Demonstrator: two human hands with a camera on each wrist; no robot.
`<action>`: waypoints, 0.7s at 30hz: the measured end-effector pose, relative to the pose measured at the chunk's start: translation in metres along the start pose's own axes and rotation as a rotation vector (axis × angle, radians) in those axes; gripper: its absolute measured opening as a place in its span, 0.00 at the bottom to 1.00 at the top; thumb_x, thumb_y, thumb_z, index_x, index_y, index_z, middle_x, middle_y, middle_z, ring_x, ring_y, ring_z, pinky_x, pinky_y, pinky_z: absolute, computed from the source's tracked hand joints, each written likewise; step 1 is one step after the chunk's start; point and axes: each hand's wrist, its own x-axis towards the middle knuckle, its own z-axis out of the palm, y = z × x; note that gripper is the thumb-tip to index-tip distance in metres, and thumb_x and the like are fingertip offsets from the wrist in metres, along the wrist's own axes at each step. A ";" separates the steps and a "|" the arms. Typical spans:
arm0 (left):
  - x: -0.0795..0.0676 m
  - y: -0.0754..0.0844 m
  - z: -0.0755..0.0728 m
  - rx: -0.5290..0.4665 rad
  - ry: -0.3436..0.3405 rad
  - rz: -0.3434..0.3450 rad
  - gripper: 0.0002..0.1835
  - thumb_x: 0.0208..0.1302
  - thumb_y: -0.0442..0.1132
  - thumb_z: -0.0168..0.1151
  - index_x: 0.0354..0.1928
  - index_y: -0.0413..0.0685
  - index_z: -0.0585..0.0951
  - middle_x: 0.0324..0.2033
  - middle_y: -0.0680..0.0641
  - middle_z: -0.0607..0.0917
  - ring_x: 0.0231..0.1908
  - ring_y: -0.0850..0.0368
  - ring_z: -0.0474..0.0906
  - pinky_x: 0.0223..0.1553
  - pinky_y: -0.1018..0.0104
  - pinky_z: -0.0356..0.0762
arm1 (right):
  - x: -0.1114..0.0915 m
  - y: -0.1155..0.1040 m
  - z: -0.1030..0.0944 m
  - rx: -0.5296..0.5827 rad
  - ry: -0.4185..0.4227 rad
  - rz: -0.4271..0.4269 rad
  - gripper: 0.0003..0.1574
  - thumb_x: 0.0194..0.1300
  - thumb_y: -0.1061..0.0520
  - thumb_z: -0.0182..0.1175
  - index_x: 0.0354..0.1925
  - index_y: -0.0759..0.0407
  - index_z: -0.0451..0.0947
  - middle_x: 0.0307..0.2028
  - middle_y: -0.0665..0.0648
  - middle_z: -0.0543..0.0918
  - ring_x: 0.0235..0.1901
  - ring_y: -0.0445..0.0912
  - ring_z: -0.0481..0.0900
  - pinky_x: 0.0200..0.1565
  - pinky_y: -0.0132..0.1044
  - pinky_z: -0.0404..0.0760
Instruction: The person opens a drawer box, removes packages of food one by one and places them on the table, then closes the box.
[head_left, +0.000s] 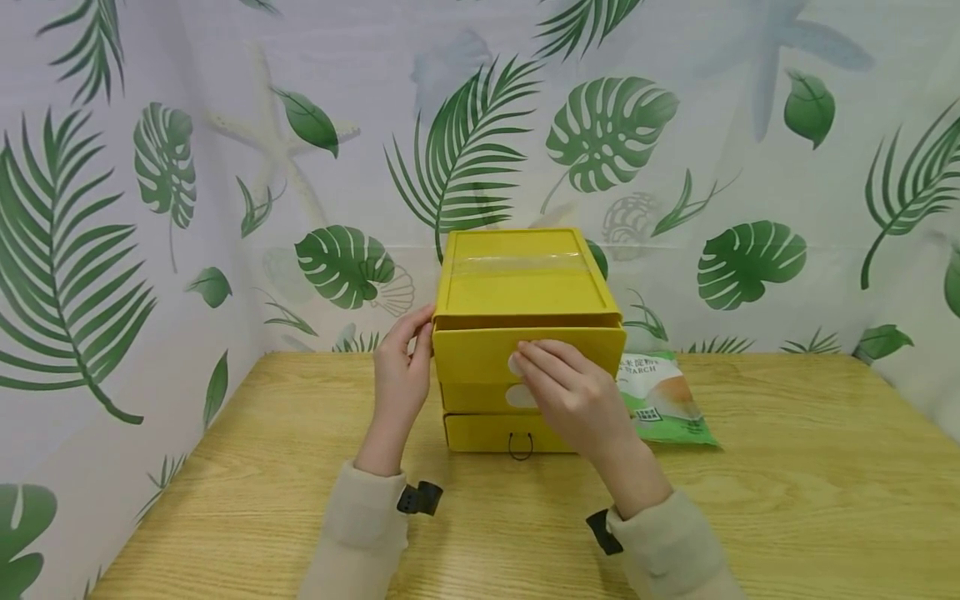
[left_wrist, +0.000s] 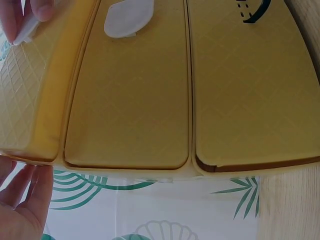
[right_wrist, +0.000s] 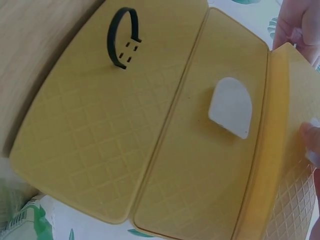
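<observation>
A yellow three-drawer box (head_left: 517, 292) stands on the table, its top drawer (head_left: 480, 354) pulled out a little. My right hand (head_left: 581, 400) is at the front, pinching the white tab (head_left: 515, 364) of the top drawer between thumb and fingers. At the box's left side, the fingertips of my left hand (head_left: 401, 379) press against the wall near the top drawer. The middle drawer (left_wrist: 127, 100) has a white tab (right_wrist: 231, 107) too and is shut. On the bottom drawer (right_wrist: 100, 110) a black loop handle (right_wrist: 120, 37) sticks out. The drawer's inside is hidden.
Behind the box's right side a green and white packet (head_left: 667, 400) lies on the wooden table (head_left: 787, 500), partly covered by the box and my right hand. A leaf-patterned curtain (head_left: 480, 125) hangs behind the table. Clear tape (head_left: 517, 264) runs across the box's top.
</observation>
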 end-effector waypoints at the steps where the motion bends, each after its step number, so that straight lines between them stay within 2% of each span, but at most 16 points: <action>1: 0.000 0.000 0.000 -0.004 -0.002 0.000 0.13 0.55 0.35 0.45 0.43 0.42 0.73 0.37 0.48 0.74 0.33 0.61 0.69 0.21 0.73 0.72 | 0.000 0.000 0.000 -0.003 -0.002 0.002 0.10 0.51 0.62 0.51 0.34 0.64 0.76 0.35 0.58 0.76 0.37 0.48 0.71 0.38 0.33 0.71; 11: 0.000 0.000 0.000 -0.020 -0.007 -0.007 0.13 0.55 0.35 0.45 0.43 0.42 0.72 0.38 0.48 0.74 0.33 0.60 0.69 0.24 0.68 0.73 | -0.006 0.003 0.005 -0.017 -0.025 0.033 0.14 0.57 0.64 0.42 0.37 0.65 0.74 0.38 0.59 0.74 0.40 0.49 0.69 0.40 0.34 0.69; 21: 0.000 0.000 0.000 -0.027 -0.009 -0.013 0.13 0.55 0.35 0.45 0.43 0.42 0.72 0.38 0.48 0.73 0.34 0.60 0.69 0.24 0.66 0.74 | -0.008 0.003 0.007 -0.003 -0.054 0.055 0.16 0.58 0.63 0.40 0.38 0.66 0.73 0.40 0.59 0.73 0.43 0.49 0.67 0.42 0.34 0.68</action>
